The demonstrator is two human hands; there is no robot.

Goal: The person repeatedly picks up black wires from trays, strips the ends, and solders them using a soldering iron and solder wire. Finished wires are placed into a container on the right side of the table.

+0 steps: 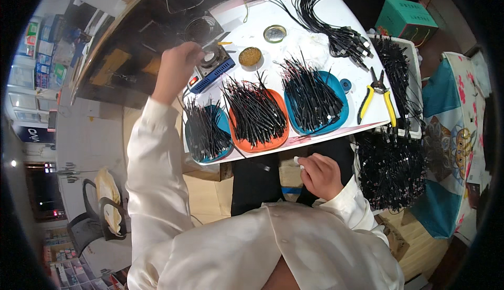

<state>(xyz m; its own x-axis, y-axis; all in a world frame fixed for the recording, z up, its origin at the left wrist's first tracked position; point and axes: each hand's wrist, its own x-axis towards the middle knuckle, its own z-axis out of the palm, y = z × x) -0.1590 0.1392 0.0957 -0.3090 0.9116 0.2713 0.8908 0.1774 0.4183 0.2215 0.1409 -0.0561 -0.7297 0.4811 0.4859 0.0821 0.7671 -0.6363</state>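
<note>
My left hand (pixel 179 65) reaches over the left end of the table, fingers closed, beside the round metal well of a blue solder pot (pixel 212 72) with a red switch. Whatever it pinches is too small or hidden to name. My right hand (pixel 321 175) is curled above my lap, white covers on its fingertips; nothing I can name shows in it. Between the hands, a short black cable (pixel 257 164) with a metal plug hangs blurred past the table edge. Bundles of black cables stand in a blue tray (pixel 223 124), an orange tray (pixel 283 124) and another blue tray (pixel 341 111).
Behind the trays are a round tin of amber material (pixel 250 56) and a round lid (pixel 274 34). Yellow-handled pliers (pixel 377 96) lie at the right, near a blue roll (pixel 345 85). More cables (pixel 346 40) lie at the back. A white bin (pixel 415 127) stands right of the table.
</note>
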